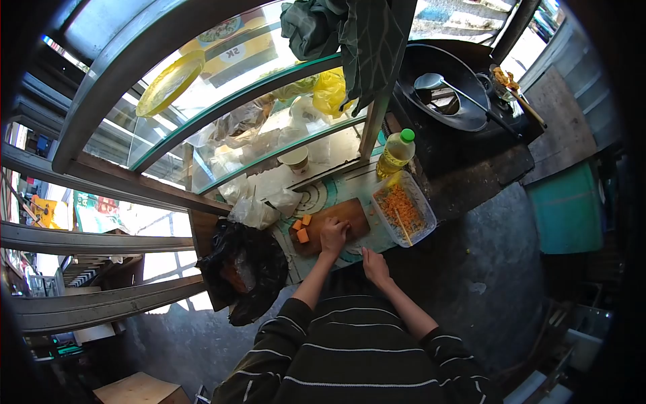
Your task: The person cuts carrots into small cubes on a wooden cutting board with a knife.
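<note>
The left hand [334,236] hides what its fingertips touch; anything in the right hand [375,266] seems too small to tell.

Flr. [494,266]: dk. grey, smooth, worn, w/ small scraps. Glass-paned cabinet [235,106], dk. frame, stands at far edge of pale green patterned tabletop [353,180]. Blackened stand [464,165] adj., upper R. Behind: grey ribbed wall panel [592,81], weathered board [562,128] leaning nr. it. Teal item [565,209] below, type unclear. L side: long dk. rails [101,306], open to outside. Brown box [138,389] on flr., lower L. Light: strong daylt. from top & L; R side dim.
</note>
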`<state>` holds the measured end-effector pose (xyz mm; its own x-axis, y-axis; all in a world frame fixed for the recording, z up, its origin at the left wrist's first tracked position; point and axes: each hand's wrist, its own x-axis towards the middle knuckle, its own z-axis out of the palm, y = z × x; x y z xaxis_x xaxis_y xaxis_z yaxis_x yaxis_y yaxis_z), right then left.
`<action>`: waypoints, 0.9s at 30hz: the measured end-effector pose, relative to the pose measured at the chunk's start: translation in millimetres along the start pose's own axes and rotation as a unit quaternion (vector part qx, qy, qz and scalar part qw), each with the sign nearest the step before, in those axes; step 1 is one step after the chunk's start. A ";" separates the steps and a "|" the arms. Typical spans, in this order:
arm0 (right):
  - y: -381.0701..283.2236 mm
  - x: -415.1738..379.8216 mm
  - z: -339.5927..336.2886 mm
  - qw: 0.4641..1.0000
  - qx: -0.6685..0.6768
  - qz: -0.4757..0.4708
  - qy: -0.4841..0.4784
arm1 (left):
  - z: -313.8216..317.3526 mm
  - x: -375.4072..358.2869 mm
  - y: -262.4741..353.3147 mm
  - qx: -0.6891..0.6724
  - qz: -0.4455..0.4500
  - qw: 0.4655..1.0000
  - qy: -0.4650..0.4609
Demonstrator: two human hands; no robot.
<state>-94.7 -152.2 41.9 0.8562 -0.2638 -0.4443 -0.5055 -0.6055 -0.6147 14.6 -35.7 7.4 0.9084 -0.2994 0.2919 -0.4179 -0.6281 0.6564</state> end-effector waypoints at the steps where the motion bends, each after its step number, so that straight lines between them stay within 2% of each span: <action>1: -1.6 -1.1 -1.1 1.000 -0.015 0.010 0.003 | 1.0 -0.4 0.0 0.007 0.000 1.000 0.006; 4: -3.0 -3.1 -5.7 0.999 -0.048 0.008 -0.002 | 0.7 -0.6 -1.4 0.026 -0.002 1.000 -0.018; 13: -5.8 -4.8 -7.8 0.994 -0.109 -0.006 0.007 | 0.3 2.5 0.5 0.015 -0.003 1.000 -0.005; 19: -3.0 28.3 -3.0 0.996 -0.078 -0.037 -0.003 | -4.3 4.1 7.1 0.005 -0.015 1.000 -0.007; 27: -3.5 10.7 -1.8 0.996 -0.093 -0.012 -0.002 | 0.4 -0.8 -3.0 0.024 -0.010 1.000 -0.011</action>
<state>-83.6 -154.3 40.5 0.8673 -0.2443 -0.4337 -0.4558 -0.7399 -0.4947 15.1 -33.9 5.0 0.9162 -0.3023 0.2632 -0.4006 -0.6675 0.6277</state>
